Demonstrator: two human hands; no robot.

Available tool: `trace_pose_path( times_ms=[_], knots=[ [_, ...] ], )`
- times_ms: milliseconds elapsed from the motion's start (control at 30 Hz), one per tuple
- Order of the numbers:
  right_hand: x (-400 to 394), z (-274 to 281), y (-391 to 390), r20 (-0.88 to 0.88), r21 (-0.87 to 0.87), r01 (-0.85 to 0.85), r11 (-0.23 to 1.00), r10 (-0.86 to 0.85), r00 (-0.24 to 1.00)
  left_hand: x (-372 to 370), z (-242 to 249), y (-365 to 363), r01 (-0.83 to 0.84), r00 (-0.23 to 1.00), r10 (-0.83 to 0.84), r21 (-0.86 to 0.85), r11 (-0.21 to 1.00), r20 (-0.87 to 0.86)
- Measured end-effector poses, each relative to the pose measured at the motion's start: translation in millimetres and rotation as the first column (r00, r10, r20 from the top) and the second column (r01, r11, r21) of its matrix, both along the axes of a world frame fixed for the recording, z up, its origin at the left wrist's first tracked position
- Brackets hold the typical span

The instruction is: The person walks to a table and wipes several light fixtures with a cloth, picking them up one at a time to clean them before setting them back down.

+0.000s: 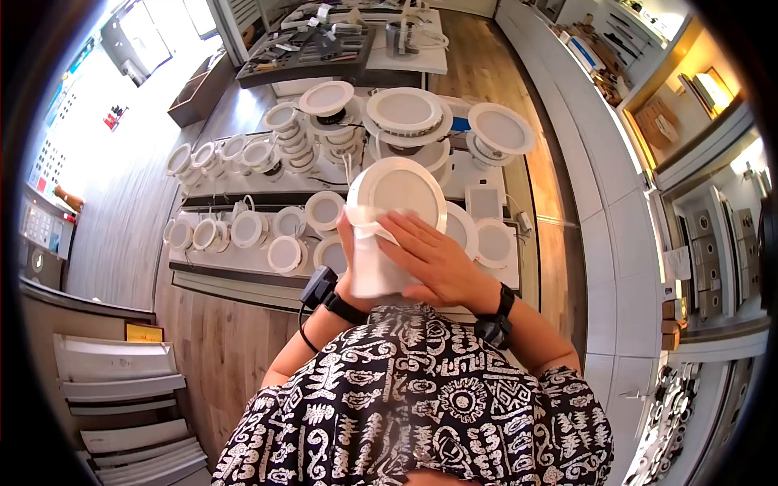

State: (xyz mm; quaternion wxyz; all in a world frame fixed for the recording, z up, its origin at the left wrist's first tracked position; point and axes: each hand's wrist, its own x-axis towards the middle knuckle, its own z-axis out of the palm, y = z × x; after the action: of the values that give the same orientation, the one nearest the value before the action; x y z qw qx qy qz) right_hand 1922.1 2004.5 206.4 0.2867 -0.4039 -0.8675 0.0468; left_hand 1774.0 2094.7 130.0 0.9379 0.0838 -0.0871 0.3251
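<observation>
A round white downlight (401, 188) is held up in front of my chest, tilted so its pale face shows. My left hand (346, 247) grips it from the left side; most of those fingers are hidden behind the light and the cloth. A white cloth or tissue (374, 271) hangs over the light's lower left rim. My right hand (433, 263) presses this cloth against the light, its fingers laid close together across the lower edge. A thin white wire (348, 168) sticks up at the light's left.
Stacked round downlights (405, 109) cover the upper level of the display stand ahead. More round lights (247, 230) and a square one (484, 201) line its lower step. White cabinets (596, 235) run along the right. Beyond the stand is a cluttered table (308, 53).
</observation>
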Motion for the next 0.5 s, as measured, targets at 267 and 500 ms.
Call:
trace_pose_path(
  times_ms=[267,500],
  knots=[
    [21,13,27,-0.033,0.121,0.325,0.938,-0.324,0.946,9,29,-18,-0.106,0.899,0.138,0.1,0.989,-0.415],
    [117,-20,32,-0.057,-0.167,0.473,0.865,-0.488,0.871,-14,21,0,-0.143,0.952,0.137,-0.003,0.99,-0.275]
  ],
)
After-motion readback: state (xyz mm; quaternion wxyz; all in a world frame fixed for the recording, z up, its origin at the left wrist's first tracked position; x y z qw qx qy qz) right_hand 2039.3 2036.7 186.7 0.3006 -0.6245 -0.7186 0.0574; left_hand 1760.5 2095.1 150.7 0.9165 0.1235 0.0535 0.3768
